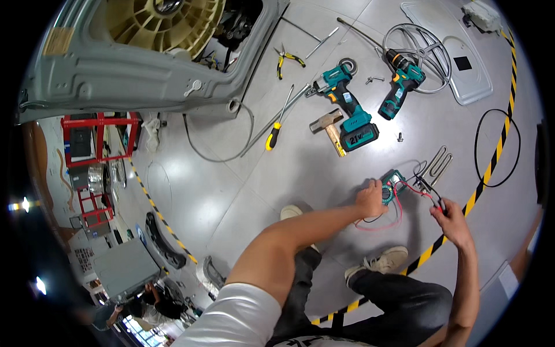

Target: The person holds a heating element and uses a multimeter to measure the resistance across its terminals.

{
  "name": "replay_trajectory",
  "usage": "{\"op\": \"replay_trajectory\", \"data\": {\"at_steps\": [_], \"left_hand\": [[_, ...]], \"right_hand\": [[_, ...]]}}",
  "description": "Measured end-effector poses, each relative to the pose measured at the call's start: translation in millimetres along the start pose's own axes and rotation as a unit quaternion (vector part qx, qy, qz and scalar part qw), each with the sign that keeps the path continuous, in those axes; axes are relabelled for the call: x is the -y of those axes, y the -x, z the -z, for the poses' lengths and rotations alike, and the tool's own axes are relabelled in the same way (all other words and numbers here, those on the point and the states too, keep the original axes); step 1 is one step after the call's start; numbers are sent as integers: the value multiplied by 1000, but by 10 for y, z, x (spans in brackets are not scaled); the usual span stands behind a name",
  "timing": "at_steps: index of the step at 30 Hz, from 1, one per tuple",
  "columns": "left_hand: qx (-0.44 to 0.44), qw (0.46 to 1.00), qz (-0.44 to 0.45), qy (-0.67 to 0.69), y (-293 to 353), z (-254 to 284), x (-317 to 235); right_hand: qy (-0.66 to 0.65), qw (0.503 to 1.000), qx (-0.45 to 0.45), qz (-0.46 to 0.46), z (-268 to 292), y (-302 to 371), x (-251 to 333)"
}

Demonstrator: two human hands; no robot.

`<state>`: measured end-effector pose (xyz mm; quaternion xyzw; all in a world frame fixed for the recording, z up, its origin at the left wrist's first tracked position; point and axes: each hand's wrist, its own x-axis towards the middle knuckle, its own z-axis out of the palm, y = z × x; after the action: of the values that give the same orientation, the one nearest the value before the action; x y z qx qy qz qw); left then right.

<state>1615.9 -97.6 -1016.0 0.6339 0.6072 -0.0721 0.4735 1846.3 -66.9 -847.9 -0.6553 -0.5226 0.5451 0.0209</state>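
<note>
My left hand (370, 198) rests on a small green multimeter (395, 184) lying on the grey floor, fingers on its dial side. My right hand (450, 220) pinches the meter's probes (435, 198), red and black, and holds their tips at the terminals of a bent metal heating element (438, 163). Red and black leads (398, 215) loop from the meter across the floor between my hands. My shoes (381, 263) sit just below the meter.
Two teal cordless drills (347, 107) (399, 87), a hammer (327, 126), a yellow-handled screwdriver (277, 124), pliers (287, 59) and a round wire rack (425, 55) lie on the floor. An overturned washing machine (156, 52) fills the upper left. Yellow-black tape (488, 170) crosses the right.
</note>
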Motion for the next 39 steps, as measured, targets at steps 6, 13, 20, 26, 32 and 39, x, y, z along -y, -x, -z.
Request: {"op": "replay_trajectory", "data": {"at_steps": [6,13,20,26,32,39], "left_hand": [[89,987,38,127,949,791,-20],[16,910,170,378,3093,2043,-282],[-270,721,250,587,5549,1824,-587],[-358,532,315,700,7172,1555,-1327],[-446,291,276,800,7813,751,-2079],[-478,123,200,846,8404,288,-1925]], "right_hand": [[-117,986,0,-119,286,900,163],[-91,987,76,-111,599,2234,1497],[-13,981,193,-18,857,3263,2594],[53,968,240,52,847,3705,3347],[133,926,318,153,485,4025,3874],[129,908,355,183,-408,4649,4347]]}}
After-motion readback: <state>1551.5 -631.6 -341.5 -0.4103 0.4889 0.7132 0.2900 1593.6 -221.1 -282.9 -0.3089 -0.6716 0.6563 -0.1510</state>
